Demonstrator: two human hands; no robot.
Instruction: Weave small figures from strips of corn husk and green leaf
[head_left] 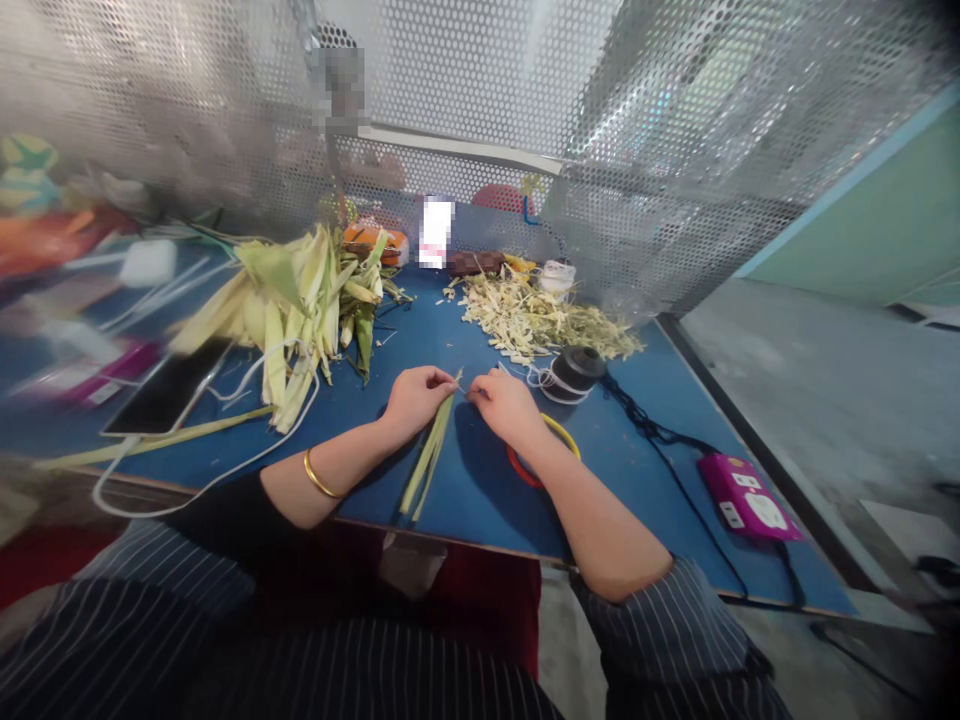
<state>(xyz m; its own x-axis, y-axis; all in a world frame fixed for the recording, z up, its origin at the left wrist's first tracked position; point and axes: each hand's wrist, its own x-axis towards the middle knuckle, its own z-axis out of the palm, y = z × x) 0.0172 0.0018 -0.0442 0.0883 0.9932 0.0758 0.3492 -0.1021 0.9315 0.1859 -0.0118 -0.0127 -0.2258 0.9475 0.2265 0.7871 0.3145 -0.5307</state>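
Over the middle of the blue table, my left hand [418,398] pinches the upper end of some pale green corn husk strips [427,458]. Their loose lower ends hang toward the table's front edge. My right hand [504,402] is close beside it, its fingers closed on a thin white thread at the tip of the strips. Behind the right hand stands a black spool [576,368] wound with white cord. A red and yellow ring [561,435] lies partly hidden under my right forearm.
Corn husks [292,300] are heaped at the back left, and small husk pieces [517,310] at the back right. A phone [169,390] with a white cable lies left. A purple power strip [750,497] with black cords sits right. Perforated metal sheet [480,90] stands behind the table.
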